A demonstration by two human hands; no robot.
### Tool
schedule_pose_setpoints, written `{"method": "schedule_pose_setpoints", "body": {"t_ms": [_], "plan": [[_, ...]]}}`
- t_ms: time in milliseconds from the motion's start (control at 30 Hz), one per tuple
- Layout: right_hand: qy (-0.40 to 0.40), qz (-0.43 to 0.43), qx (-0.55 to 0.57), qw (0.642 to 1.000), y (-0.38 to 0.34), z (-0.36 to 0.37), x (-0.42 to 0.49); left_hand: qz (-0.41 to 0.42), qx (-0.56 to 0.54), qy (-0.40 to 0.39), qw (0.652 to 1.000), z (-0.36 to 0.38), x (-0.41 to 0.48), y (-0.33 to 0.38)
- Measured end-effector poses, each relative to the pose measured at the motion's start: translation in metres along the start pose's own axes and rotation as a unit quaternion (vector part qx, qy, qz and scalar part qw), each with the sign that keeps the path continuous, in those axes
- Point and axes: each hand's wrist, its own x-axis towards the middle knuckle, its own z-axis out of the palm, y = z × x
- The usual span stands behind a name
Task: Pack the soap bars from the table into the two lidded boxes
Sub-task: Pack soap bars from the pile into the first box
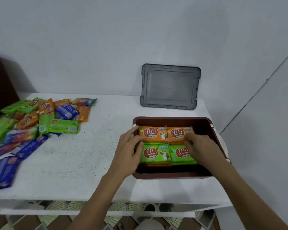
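A brown box [173, 120] stands open on the white table [90, 155] at the right. Inside lie two orange soap bars [152, 133] at the back and two green soap bars [155, 153] at the front. My left hand [129, 150] rests at the box's left side, fingers curled onto the left orange and green bars. My right hand [201, 146] lies over the right bars, fingers bent down on them. A pile of several loose soap bars [40, 120] in green, orange and blue wrappers covers the table's left part.
A grey translucent lid [170, 87] leans against the wall behind the box. A dark object [0, 80] stands at the far left. The table's front edge runs below my forearms, with patterned floor tiles [60, 206] under it.
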Motion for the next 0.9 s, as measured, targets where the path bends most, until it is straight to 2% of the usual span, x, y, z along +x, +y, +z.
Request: {"method": "schedule_pose_setpoints", "body": {"t_ms": [167,267,333,500,600,767,900], "plan": [[0.099,-0.098,0.064,0.988,-0.058,0.000,0.018,0.038,0.002,-0.048,0.998,-0.023,-0.008,-0.022],[0.126,-0.151,0.135,0.971,-0.102,0.008,0.039,-0.007,-0.016,-0.024,1.000,-0.050,-0.017,-0.051],[0.123,-0.176,0.167,0.962,-0.134,0.015,0.055,-0.022,0.021,0.008,0.999,-0.074,-0.019,-0.080],[0.052,-0.257,0.174,0.949,-0.220,0.039,0.102,-0.091,0.133,0.048,0.986,-0.139,-0.007,-0.169],[0.003,-0.291,0.145,0.946,-0.274,0.059,0.132,-0.102,0.194,0.043,0.975,-0.177,0.007,-0.214],[-0.094,-0.340,0.082,0.932,-0.354,0.110,0.184,-0.072,0.268,-0.088,0.957,-0.217,0.027,-0.268],[-0.121,-0.363,-0.053,0.922,-0.388,0.151,0.212,-0.059,0.267,-0.141,0.952,-0.222,0.034,-0.285]]}}
